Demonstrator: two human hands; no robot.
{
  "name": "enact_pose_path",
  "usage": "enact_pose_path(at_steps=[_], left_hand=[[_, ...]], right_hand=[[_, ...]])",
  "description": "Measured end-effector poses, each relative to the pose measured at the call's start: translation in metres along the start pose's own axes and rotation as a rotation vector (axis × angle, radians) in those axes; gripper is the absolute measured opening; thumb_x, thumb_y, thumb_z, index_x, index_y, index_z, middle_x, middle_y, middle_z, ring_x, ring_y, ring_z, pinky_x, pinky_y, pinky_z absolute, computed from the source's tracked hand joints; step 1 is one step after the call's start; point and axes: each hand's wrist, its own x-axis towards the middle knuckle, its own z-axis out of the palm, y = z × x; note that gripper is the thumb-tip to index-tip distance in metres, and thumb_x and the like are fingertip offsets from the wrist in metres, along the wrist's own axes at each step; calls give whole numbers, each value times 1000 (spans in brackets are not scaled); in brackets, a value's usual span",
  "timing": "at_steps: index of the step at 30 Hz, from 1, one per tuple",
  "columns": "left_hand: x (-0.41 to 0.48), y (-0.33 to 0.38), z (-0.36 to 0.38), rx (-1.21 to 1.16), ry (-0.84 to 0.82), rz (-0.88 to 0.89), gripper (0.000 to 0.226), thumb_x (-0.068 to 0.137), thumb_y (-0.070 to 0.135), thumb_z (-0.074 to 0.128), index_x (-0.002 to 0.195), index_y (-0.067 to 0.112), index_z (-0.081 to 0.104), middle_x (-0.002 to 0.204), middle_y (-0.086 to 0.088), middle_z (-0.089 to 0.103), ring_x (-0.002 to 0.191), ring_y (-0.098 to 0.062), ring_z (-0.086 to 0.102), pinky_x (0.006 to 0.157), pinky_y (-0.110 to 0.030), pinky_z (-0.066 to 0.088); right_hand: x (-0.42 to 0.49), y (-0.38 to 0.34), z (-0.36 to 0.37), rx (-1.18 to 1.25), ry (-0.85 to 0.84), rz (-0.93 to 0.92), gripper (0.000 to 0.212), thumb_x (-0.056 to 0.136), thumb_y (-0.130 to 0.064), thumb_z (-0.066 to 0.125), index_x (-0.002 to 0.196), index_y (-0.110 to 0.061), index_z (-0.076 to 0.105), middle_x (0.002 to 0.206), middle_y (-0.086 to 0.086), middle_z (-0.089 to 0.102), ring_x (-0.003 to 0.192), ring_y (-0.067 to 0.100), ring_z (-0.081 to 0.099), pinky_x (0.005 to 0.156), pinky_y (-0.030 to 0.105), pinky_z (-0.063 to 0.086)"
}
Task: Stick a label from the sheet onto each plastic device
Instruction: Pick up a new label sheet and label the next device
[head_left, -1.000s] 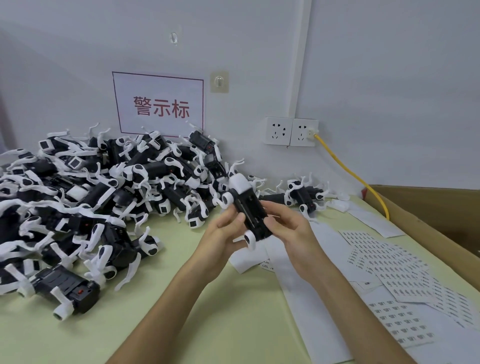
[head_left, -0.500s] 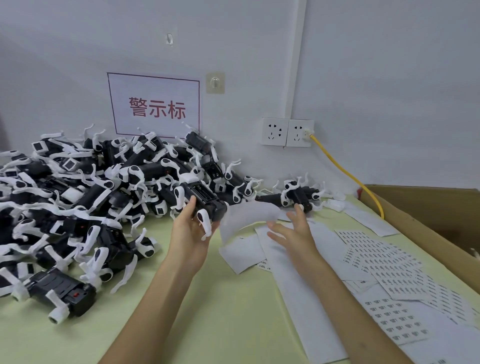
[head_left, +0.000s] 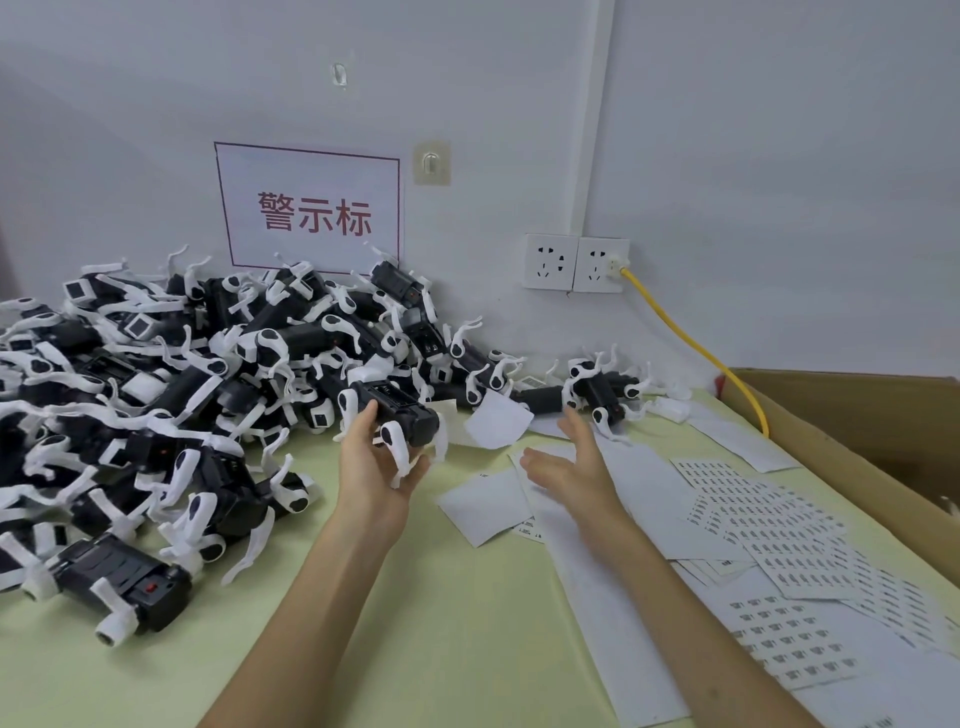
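Left hand (head_left: 375, 470), palm up, fingers curled round a black-and-white device (head_left: 404, 411) at the edge of the pile (head_left: 156, 364); right hand (head_left: 574, 467), fingers straight and slightly spread, hovers over blank paper (head_left: 639, 483) beside the label sheets (head_left: 753, 501) on the surface (head_left: 441, 623).

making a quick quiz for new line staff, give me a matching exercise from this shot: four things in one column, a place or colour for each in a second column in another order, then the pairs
Things
1 cable
2 sign
3 label sheets
4 held device

Places or colours
A white with red characters, on the wall
B yellow, plugged into the socket
C in the left hand
D flat on the table, right side

Pairs: 1-B, 2-A, 3-D, 4-C
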Motion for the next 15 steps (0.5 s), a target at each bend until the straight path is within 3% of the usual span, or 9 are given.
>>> enact_pose_path(at_steps=[4, 6, 9, 15], left_hand=[[1, 4, -2, -33, 95, 56, 22, 104, 40, 48, 100, 25, 63, 82, 2, 72, 75, -14, 61, 62, -25, 39], [1, 6, -3, -69, 96, 40, 27, 105, 39, 49, 91, 25, 67, 76, 3, 71, 70, -13, 61, 61, -23, 38], [-1, 6, -2, -88, 90, 0, 36, 105, 36, 52, 76, 23, 70, 63, 4, 68, 53, -9, 61, 53, -21, 37], [2, 0, -1, -32, 152, -37, 23, 102, 36, 58, 83, 23, 61, 70, 4, 62, 55, -9, 54, 51, -22, 30]], right_hand=[[-2, 3, 7, -318, -72, -182, 57, 89, -5, 69, 126, -46, 53, 151, -12, 38, 116, 2, 57, 84, 11, 46], [-4, 6, 10, -527, -150, -248, 46, 89, -7, 66, 120, -42, 63, 157, -9, 33, 128, 5, 48, 101, 18, 39], [-6, 11, 15, -797, -269, -271, 40, 95, -21, 60, 130, -39, 62, 163, -8, 22, 140, 11, 35, 117, 34, 25], [-15, 10, 30, -1115, -385, -446, 38, 105, -30, 40, 136, -45, 57, 167, 5, 10, 148, 18, 21, 114, 34, 17]])
